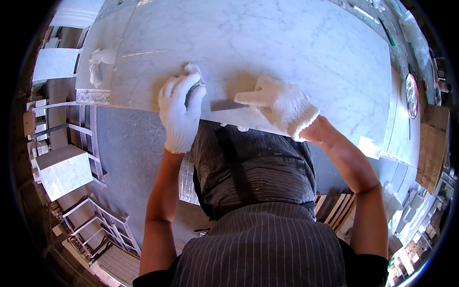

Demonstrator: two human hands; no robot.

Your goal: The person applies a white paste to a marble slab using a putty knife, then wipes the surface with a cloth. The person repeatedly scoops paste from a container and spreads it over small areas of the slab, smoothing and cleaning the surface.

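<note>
Both my hands wear white knitted gloves and are over a large white marble slab (267,33) with grey veins, near its front edge. My left hand (180,107) is closed, its fingers curled around something pale whose end shows beyond the fingertips; what it is I cannot make out. To its right, my right hand (282,103) has the index finger stretched leftward, low over or touching the slab. Its other fingers are partly folded beneath the palm, and nothing shows in them. A dark shadow falls on the marble between the two hands.
A crumpled white glove or cloth (99,64) lies on the slab's left part. A round red-rimmed object (411,95) and a cardboard box (432,146) are at the right. Stone blocks (66,172) and metal racks (103,222) stand at the left. My body is close against the front edge.
</note>
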